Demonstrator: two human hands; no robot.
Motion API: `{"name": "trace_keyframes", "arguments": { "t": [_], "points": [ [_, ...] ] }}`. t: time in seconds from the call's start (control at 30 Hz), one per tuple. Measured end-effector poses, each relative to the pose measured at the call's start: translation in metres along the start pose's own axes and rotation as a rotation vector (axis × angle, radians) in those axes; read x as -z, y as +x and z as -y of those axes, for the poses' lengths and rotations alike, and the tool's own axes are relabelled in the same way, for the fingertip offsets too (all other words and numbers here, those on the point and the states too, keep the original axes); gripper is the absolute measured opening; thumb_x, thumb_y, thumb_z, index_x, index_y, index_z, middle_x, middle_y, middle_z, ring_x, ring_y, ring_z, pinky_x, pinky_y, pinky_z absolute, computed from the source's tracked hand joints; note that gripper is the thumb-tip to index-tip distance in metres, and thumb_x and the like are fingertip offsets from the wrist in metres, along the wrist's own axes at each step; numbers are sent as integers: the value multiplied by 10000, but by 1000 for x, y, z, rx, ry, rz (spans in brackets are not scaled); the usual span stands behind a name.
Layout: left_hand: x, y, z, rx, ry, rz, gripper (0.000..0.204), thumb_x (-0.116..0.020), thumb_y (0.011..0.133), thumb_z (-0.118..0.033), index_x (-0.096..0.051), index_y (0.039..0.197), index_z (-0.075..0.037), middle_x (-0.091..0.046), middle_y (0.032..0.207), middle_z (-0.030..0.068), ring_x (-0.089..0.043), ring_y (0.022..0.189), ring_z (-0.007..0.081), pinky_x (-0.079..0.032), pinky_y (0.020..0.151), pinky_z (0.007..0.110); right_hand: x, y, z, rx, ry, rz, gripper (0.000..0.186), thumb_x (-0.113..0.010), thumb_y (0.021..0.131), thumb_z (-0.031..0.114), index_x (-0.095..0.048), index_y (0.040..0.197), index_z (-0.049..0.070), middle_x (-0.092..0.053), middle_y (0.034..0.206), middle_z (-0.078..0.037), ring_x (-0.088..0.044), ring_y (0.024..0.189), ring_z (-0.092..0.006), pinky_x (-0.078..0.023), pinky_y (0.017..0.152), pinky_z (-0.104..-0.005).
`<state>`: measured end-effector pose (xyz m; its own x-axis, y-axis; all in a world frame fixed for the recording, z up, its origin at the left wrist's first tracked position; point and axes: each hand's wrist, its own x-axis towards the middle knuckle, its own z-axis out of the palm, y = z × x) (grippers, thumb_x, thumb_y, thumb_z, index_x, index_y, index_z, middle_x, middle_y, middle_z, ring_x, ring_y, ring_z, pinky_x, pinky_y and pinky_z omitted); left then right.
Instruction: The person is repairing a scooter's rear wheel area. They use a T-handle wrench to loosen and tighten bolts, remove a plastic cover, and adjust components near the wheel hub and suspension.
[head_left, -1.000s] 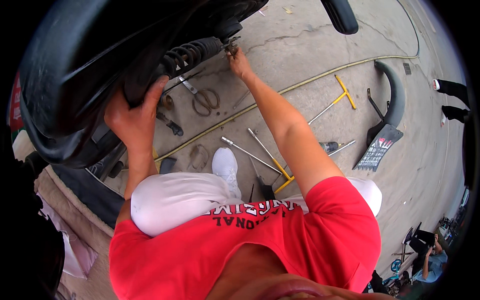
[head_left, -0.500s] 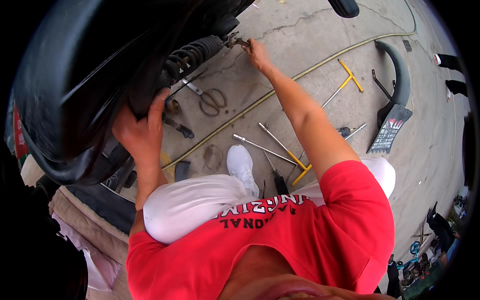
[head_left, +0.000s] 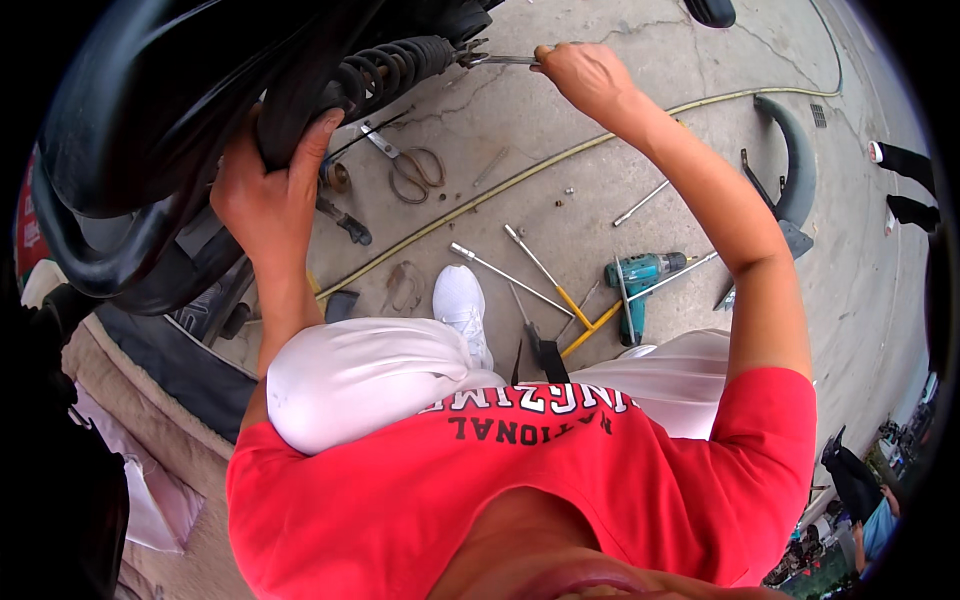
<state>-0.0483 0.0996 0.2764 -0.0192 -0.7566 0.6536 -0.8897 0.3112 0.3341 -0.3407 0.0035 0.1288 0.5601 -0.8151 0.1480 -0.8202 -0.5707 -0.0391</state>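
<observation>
My left hand (head_left: pixel 262 200) is closed around a black curved bar of a dark scooter or motorcycle (head_left: pixel 150 150), with the thumb on the bar's right side. Beside that thumb, a shock absorber with a black coil spring (head_left: pixel 395 72) slants up to the right. My right hand (head_left: pixel 592 82), arm stretched out, grips the end of a slim metal wrench (head_left: pixel 512 60). The wrench's far end meets the metal fitting at the shock's upper right tip; its exact seating is too small to tell.
Scissors (head_left: pixel 397 153), a yellow-handled T-wrench (head_left: pixel 590 333), a teal cordless drill (head_left: pixel 648 268) and metal rods lie on the concrete. A yellowish hose (head_left: pixel 545 158) crosses it diagonally. A curved grey fender (head_left: pixel 800 170) lies at right. People stand at the far right edge.
My right hand has moved right, away from the shock's tip, and more of the wrench now shows. My left hand keeps its hold on the bar. The drill has come into fuller view.
</observation>
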Motion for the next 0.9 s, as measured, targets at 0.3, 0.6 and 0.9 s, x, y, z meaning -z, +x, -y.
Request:
{"name": "trace_keyframes", "arguments": {
  "t": [0.3, 0.6, 0.9],
  "points": [
    [2, 0, -1, -24, 5, -9, 422, -796, 627, -346, -633, 837, -19, -611, 667, 118, -587, 539, 252, -468, 517, 296, 46, 34, 36, 18, -350, 296, 109, -573, 768, 146, -628, 710, 72, -622, 664, -109, -624, 628, -254, -474, 530, -353],
    [1, 1, 4, -49, -20, 2, 426, -791, 634, -344, -633, 860, -18, -610, 668, 125, -583, 546, 272, -467, 520, 302, 1, 71, -9, 66, -314, 187, 125, -599, 737, 194, -678, 680, 116, -653, 698, -65, -638, 675, -220, -486, 584, -366],
    [5, 0, 2, 14, -60, 45, 447, -800, 637, -280, -631, 923, 19, -642, 778, 140, -614, 659, 254, -481, 632, 300, 4, 65, -28, 215, -103, 136, 192, -563, 817, 248, -612, 756, 73, -606, 641, -110, -614, 643, -293, -466, 541, -387]
  ]
}}
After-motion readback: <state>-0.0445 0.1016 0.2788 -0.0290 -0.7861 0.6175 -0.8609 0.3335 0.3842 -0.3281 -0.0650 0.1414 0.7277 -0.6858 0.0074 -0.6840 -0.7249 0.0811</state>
